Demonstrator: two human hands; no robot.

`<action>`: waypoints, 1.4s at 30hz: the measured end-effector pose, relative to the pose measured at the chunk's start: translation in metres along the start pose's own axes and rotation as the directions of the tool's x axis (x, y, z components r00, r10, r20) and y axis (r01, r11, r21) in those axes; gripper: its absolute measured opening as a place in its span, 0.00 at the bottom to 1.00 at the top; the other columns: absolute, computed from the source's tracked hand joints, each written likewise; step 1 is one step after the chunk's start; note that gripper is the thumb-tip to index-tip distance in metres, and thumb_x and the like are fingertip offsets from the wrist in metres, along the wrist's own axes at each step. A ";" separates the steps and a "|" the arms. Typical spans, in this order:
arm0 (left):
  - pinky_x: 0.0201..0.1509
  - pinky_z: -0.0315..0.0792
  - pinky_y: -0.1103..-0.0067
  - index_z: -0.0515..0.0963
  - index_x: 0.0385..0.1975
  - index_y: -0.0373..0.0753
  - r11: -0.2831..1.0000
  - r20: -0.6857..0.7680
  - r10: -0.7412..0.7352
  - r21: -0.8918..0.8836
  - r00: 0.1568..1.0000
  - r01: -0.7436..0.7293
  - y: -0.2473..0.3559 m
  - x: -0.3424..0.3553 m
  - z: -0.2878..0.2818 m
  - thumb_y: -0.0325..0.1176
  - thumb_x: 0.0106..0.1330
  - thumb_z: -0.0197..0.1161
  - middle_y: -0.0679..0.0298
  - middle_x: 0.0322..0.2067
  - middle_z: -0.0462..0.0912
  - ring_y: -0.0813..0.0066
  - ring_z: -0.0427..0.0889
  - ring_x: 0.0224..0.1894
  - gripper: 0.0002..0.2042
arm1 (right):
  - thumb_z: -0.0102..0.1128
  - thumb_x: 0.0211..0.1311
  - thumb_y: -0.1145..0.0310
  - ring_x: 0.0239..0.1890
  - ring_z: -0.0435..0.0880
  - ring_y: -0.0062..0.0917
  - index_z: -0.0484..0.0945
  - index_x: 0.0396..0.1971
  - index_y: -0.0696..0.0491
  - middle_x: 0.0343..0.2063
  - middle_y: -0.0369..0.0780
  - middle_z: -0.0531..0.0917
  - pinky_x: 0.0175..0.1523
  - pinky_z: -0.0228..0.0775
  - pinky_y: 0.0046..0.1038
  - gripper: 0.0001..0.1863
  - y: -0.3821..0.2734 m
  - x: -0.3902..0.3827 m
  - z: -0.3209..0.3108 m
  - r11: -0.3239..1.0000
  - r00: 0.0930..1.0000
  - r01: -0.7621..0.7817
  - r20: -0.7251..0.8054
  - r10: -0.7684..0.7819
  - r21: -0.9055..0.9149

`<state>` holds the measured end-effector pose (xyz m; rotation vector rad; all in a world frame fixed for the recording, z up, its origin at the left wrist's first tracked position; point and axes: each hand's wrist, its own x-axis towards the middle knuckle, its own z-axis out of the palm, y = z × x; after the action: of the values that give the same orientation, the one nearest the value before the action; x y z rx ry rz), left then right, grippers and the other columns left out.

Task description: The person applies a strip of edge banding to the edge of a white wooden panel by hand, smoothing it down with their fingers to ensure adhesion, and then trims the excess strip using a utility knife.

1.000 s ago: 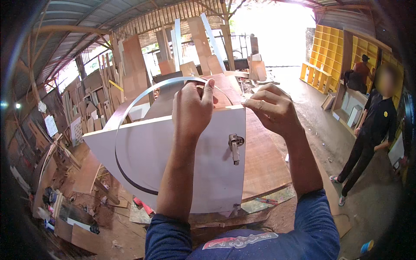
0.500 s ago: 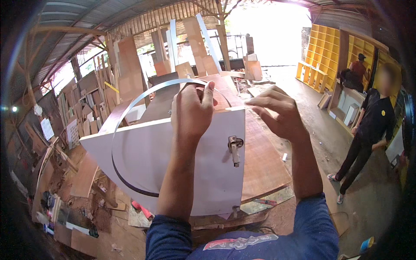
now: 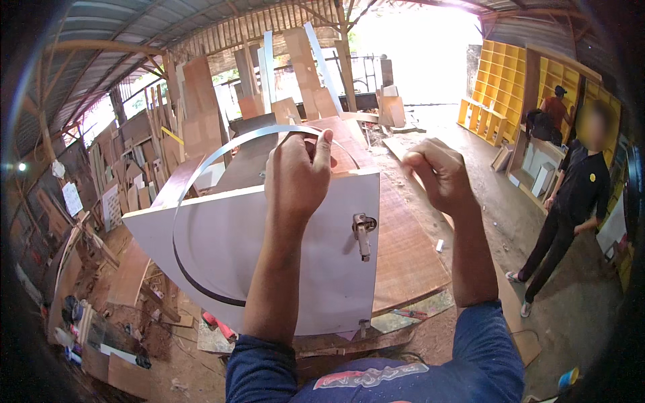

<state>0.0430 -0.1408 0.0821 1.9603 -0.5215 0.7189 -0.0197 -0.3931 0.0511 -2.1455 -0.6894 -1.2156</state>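
Head | right hand (image 3: 440, 178): farther from white panel (image 3: 329, 269) | curled tighter

The person wears a dark navy shirt (image 3: 463, 386) of soft-looking cloth. Its left sleeve (image 3: 261, 368) and right sleeve (image 3: 489, 349) are the same plain blue, loose and creased in folds, with hems ending around the elbows. Across the front runs a long, narrow print (image 3: 369, 376), bordered in a pale tone: reddish pink toward its left end, greyer toward the right, with light curling shapes inside. A sliver of red shows at the shirt's near edge, too small to make out. The left forearm (image 3: 272, 282) and right forearm (image 3: 470, 262) are bare, as are the left grip (image 3: 299, 171) and right grip (image 3: 440, 176).
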 end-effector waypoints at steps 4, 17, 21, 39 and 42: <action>0.36 0.80 0.70 0.85 0.36 0.30 1.000 -0.022 0.019 0.019 1.000 -0.019 0.000 -0.002 0.000 0.44 0.80 0.64 0.56 0.26 0.90 0.68 0.89 0.29 0.19 | 0.54 0.84 0.51 0.37 0.88 0.27 0.83 0.32 0.57 0.29 0.42 0.86 0.43 0.78 0.33 0.25 -0.005 -0.008 -0.017 0.998 0.990 -0.055 0.130 0.060 -0.045; 0.35 0.80 0.69 0.84 0.33 0.29 0.997 -0.036 0.069 0.020 0.997 -0.069 0.003 -0.006 -0.005 0.43 0.79 0.64 0.55 0.25 0.90 0.67 0.90 0.29 0.20 | 0.57 0.78 0.52 0.32 0.88 0.40 0.90 0.35 0.54 0.25 0.47 0.87 0.51 0.77 0.45 0.22 -0.063 0.024 -0.001 0.937 0.984 0.080 0.177 -0.020 -0.341; 0.32 0.80 0.72 0.83 0.34 0.27 0.998 -0.026 0.057 -0.005 0.998 -0.057 0.005 -0.007 -0.008 0.43 0.80 0.64 0.54 0.25 0.90 0.72 0.89 0.27 0.21 | 0.61 0.76 0.56 0.31 0.87 0.38 0.88 0.31 0.56 0.20 0.47 0.84 0.48 0.77 0.42 0.20 -0.073 0.025 -0.001 0.910 0.980 0.015 0.186 0.069 -0.415; 0.41 0.83 0.64 0.84 0.40 0.27 0.950 0.041 0.273 0.146 0.961 -0.276 -0.005 -0.013 -0.045 0.36 0.79 0.64 0.45 0.33 0.89 0.53 0.91 0.35 0.14 | 0.43 0.76 0.25 0.35 0.78 0.25 0.79 0.34 0.57 0.27 0.39 0.78 0.42 0.72 0.35 0.43 -0.053 0.079 0.087 0.980 0.980 -0.035 0.199 -0.005 0.195; 0.46 0.81 0.62 0.86 0.39 0.30 0.924 0.000 0.294 0.256 0.956 -0.284 -0.025 -0.030 -0.084 0.41 0.77 0.66 0.44 0.34 0.88 0.48 0.90 0.40 0.16 | 0.47 0.75 0.25 0.33 0.76 0.24 0.78 0.32 0.56 0.26 0.38 0.76 0.39 0.71 0.32 0.42 -0.051 0.075 0.087 0.988 0.980 -0.085 0.191 0.060 0.130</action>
<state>0.0143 -0.0533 0.0776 2.1245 -0.7361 1.0512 0.0306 -0.2855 0.0913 -2.1669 -0.7445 -0.9090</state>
